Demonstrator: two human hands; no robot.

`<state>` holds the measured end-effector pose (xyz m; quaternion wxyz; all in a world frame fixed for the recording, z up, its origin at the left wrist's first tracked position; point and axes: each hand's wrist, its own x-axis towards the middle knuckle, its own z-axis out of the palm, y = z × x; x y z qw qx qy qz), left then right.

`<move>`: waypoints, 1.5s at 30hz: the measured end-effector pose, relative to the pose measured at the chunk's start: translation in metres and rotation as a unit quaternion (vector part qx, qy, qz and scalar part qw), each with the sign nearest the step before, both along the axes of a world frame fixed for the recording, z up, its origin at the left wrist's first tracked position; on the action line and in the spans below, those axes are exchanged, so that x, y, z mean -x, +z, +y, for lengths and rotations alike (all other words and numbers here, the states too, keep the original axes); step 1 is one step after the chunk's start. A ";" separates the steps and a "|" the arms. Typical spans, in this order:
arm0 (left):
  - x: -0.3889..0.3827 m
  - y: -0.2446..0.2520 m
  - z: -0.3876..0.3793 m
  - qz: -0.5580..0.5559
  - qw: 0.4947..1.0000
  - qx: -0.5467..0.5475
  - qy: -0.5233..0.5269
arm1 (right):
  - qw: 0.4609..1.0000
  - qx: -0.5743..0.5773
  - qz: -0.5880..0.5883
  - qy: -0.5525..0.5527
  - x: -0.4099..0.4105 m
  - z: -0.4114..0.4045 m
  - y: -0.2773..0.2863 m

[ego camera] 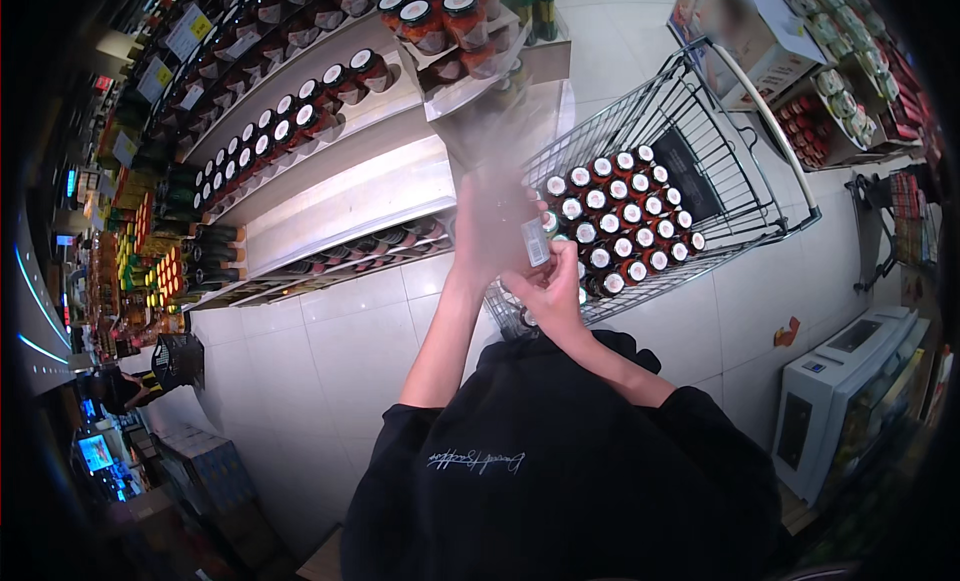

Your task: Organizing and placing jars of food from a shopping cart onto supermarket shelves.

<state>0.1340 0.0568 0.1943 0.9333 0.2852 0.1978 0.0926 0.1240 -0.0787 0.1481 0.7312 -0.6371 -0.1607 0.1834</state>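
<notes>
Between my two hands is a glass jar with a barcode label, partly covered by a blurred patch in the view. My left hand lies along its left side, its fingers mostly lost in the blur. From the lower right, my right hand holds the jar near the label, with the thumb and fingers bent around it. Just beyond my hands stands a metal wire shopping cart, holding many upright jars with white lids and red contents in rows.
Shelves with rows of similar jars run along the left. More jars stand on a raised end display. A white cabinet is at the lower right, a cardboard display box at the upper right. Far left, a person is near a black basket.
</notes>
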 end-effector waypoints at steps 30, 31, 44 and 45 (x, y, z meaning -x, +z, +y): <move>0.031 -0.162 -0.055 0.084 0.806 -0.548 -0.206 | 0.970 0.118 0.147 0.154 -0.085 -0.111 -0.061; 0.039 -0.188 -0.058 0.070 0.799 -0.550 -0.230 | 0.968 0.125 0.151 0.155 -0.083 -0.110 -0.062; 0.082 -0.327 -0.111 0.094 0.848 -0.449 -0.266 | 0.801 0.541 -0.089 0.240 -0.049 -0.107 -0.188; 0.085 -0.352 -0.109 0.081 0.802 -0.543 -0.235 | 0.796 0.540 -0.093 0.258 -0.049 -0.097 -0.207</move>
